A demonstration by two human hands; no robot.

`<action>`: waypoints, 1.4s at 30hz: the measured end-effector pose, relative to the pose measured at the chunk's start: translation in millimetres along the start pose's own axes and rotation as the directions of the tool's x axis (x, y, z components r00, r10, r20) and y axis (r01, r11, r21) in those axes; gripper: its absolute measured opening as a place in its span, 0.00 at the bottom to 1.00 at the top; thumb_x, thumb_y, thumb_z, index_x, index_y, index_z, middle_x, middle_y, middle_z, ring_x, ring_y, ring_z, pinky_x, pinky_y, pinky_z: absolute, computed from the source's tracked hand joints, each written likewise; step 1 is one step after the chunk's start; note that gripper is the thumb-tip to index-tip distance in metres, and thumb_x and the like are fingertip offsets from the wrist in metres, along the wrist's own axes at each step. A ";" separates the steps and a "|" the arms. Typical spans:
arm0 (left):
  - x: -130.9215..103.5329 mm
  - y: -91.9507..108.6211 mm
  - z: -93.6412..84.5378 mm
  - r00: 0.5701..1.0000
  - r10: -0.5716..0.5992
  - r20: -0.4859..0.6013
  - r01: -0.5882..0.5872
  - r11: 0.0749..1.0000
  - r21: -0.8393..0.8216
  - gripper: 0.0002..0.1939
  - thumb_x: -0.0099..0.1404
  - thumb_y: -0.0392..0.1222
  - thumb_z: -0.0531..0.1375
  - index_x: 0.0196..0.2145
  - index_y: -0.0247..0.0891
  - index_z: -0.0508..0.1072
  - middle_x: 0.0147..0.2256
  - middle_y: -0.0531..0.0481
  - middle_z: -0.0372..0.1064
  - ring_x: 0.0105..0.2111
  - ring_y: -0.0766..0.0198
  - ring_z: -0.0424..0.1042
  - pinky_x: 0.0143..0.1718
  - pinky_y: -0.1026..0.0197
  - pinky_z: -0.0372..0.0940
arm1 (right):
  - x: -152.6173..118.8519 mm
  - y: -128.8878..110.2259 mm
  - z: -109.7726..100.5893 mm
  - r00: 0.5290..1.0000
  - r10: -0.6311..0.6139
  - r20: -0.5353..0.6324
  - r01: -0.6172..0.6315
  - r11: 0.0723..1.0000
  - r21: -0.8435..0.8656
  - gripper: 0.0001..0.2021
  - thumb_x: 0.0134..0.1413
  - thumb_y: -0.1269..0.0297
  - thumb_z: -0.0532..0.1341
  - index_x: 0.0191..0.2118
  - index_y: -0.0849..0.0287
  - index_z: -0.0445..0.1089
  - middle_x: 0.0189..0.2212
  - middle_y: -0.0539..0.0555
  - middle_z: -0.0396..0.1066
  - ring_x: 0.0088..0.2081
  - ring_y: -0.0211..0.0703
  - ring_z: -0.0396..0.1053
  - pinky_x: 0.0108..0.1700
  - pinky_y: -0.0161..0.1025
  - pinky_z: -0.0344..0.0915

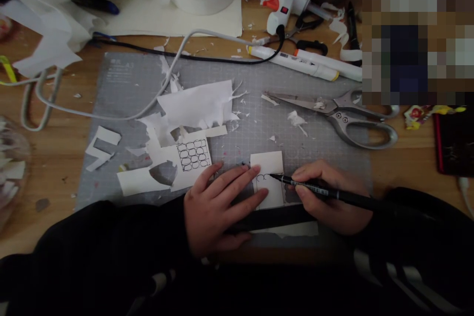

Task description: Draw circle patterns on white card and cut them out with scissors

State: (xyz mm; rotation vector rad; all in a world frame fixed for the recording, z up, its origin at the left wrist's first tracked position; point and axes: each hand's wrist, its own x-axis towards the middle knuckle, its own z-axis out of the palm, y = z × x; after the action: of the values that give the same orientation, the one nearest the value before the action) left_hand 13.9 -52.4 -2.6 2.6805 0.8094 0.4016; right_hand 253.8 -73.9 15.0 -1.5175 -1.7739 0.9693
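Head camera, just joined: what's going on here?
The right hand holds a black pen, its tip at a small white card that carries only a few curved strokes. The fingers of the left hand rest on the card. To its left, a finished-looking grid of rounded cells shows on cut paper. Metal scissors lie open on the grey cutting mat, among paper scraps.

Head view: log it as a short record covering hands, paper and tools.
left hand: spread, fingertips on small white card
right hand: holding black pen, tip at card's drawn curves
patterned paper: rows of ovals, left of card
scissors: partly on cutting mat
glue gun: beyond mat, near markers
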 end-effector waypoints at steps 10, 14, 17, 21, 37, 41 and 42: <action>-0.3 -0.1 0.6 1.000 0.001 -0.008 -0.001 1.000 -0.005 0.24 0.63 0.56 0.52 0.53 0.45 0.69 0.59 0.43 0.61 0.55 0.52 0.64 0.57 0.46 0.47 | -0.7 -0.5 0.1 1.000 0.001 -0.007 0.000 1.000 0.005 0.01 0.52 0.66 0.58 0.32 0.53 0.65 0.22 0.47 0.72 0.23 0.36 0.70 0.24 0.33 0.65; -0.8 -0.2 1.1 1.000 0.004 -0.007 -0.004 1.000 0.001 0.24 0.63 0.56 0.53 0.53 0.45 0.69 0.59 0.43 0.61 0.55 0.52 0.63 0.57 0.46 0.47 | -0.7 -0.2 -1.6 1.000 0.009 0.006 -0.009 1.000 0.011 0.01 0.52 0.66 0.58 0.32 0.53 0.65 0.22 0.47 0.72 0.23 0.36 0.70 0.24 0.34 0.65; -0.3 0.2 0.5 1.000 -0.006 -0.006 0.006 1.000 -0.009 0.24 0.63 0.56 0.53 0.53 0.45 0.69 0.59 0.44 0.61 0.54 0.52 0.64 0.58 0.47 0.47 | -0.4 0.3 -1.9 1.000 0.009 0.013 -0.009 1.000 0.013 0.01 0.51 0.66 0.58 0.32 0.53 0.65 0.22 0.47 0.72 0.23 0.37 0.70 0.25 0.34 0.65; -0.1 0.3 -0.7 1.000 -0.010 0.003 0.010 1.000 -0.005 0.24 0.63 0.56 0.53 0.53 0.46 0.69 0.59 0.44 0.61 0.54 0.52 0.64 0.58 0.47 0.47 | -0.4 0.7 -0.7 1.000 0.009 0.002 -0.010 1.000 0.018 0.01 0.51 0.66 0.57 0.32 0.52 0.65 0.22 0.47 0.72 0.23 0.37 0.70 0.24 0.34 0.65; -1.0 -1.0 -1.8 0.999 0.021 0.036 -0.022 1.000 0.020 0.25 0.64 0.56 0.52 0.54 0.45 0.68 0.60 0.43 0.60 0.54 0.50 0.63 0.58 0.45 0.47 | -0.9 3.6 -1.6 1.000 0.023 -0.010 -0.023 1.000 0.020 0.01 0.51 0.66 0.58 0.31 0.52 0.66 0.22 0.48 0.73 0.24 0.39 0.71 0.23 0.36 0.66; -0.8 -0.5 -1.7 1.000 -0.005 0.028 0.005 1.000 0.001 0.24 0.63 0.56 0.54 0.54 0.46 0.68 0.59 0.44 0.60 0.54 0.50 0.63 0.58 0.46 0.47 | -0.5 3.5 -1.8 1.000 0.026 0.012 -0.026 1.000 0.008 0.01 0.52 0.65 0.58 0.31 0.51 0.66 0.23 0.48 0.73 0.24 0.40 0.71 0.24 0.37 0.67; -0.9 -0.4 -1.5 1.000 -0.004 0.024 0.003 1.000 0.002 0.24 0.63 0.56 0.53 0.54 0.45 0.68 0.59 0.44 0.60 0.54 0.50 0.63 0.58 0.46 0.47 | -0.5 3.7 -1.9 1.000 0.024 0.016 -0.024 1.000 0.006 0.01 0.52 0.64 0.58 0.31 0.51 0.66 0.23 0.48 0.73 0.24 0.40 0.71 0.24 0.37 0.67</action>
State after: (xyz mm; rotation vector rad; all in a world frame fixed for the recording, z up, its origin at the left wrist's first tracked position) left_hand 12.4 -52.3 -1.5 2.6797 0.8076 0.3671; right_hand 257.5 -73.9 13.0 -1.5347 -1.7655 1.0005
